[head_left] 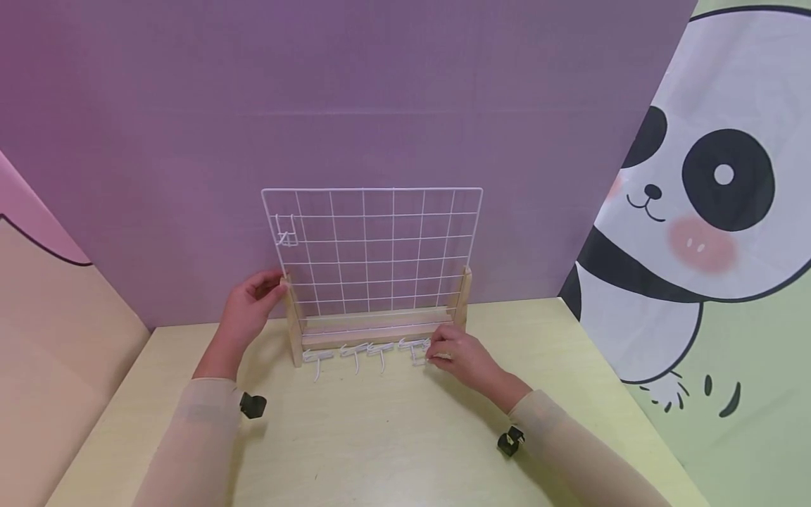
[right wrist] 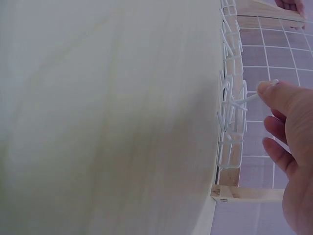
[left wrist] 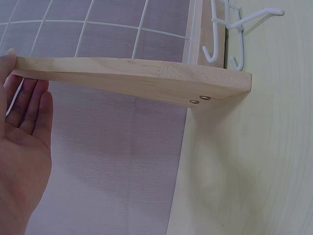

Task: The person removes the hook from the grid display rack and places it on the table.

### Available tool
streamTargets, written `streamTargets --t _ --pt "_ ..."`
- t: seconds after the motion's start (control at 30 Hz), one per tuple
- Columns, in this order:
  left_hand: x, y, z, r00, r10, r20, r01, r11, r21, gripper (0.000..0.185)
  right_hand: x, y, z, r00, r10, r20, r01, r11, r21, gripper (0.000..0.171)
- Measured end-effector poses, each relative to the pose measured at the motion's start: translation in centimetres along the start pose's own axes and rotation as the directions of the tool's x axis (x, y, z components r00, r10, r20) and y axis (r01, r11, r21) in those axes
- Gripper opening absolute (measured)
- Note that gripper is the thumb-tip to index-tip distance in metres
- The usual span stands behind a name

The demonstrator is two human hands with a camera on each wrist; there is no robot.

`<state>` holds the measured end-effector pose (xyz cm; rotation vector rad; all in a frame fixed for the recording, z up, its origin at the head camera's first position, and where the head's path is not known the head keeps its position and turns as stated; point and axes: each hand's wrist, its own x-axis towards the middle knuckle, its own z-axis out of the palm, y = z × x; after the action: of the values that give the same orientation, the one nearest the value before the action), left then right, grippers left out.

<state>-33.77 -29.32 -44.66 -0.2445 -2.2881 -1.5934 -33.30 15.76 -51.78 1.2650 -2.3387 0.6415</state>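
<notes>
A white wire grid (head_left: 374,189) stands upright in a light wooden stand. My left hand (head_left: 247,313) holds the top end of the stand's left side post (left wrist: 146,68), thumb on one side and fingers behind it. My right hand (head_left: 465,359) is low before the stand's right side. Its thumb and fingertip pinch the prong of a white wire hook (right wrist: 252,98), whose frame overlaps other hooks in the right wrist view. Several similar hooks (head_left: 318,357) lie in a row along the stand's front. One more hook (head_left: 288,239) hangs on the grid at upper left.
The stand's wooden base bar (head_left: 374,338) rests on a pale wood-grain table (head_left: 380,443). A purple backdrop (head_left: 380,91) rises behind the grid. To the right is a wall covering with a panda picture (head_left: 697,282). Black clip-like pieces (head_left: 253,405) sit at both wrists.
</notes>
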Motion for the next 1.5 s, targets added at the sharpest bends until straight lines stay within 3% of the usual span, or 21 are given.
streamTargets --t 0.3,0.57,0.73,1.07,1.5 --pt "0.2 0.1 0.0 1.0 -0.009 0.0 0.009 1.0 0.013 0.041 0.0 -0.2 -0.1 0.991 0.069 0.112 -0.078 0.994 0.078 0.012" --pt "0.2 0.3 0.1 1.0 0.006 -0.008 -0.006 1.0 0.021 0.039 0.0 0.7 0.2 0.974 0.141 0.176 -0.176 0.964 0.199 0.012" --pt "0.1 0.4 0.2 1.0 -0.003 -0.007 0.003 0.999 0.032 0.04 0.0 0.9 0.2 0.961 0.171 0.218 -0.219 0.951 0.22 0.011" --pt "0.0 0.3 0.2 1.0 -0.03 -0.002 0.03 0.999 0.043 0.042 0.0 1.2 0.7 0.96 0.16 0.229 -0.207 0.958 0.198 0.011" --pt "-0.1 0.3 0.2 1.0 -0.01 -0.004 0.01 1.0 0.028 0.041 0.1 0.7 0.5 0.967 0.134 0.216 -0.169 0.974 0.153 0.013"
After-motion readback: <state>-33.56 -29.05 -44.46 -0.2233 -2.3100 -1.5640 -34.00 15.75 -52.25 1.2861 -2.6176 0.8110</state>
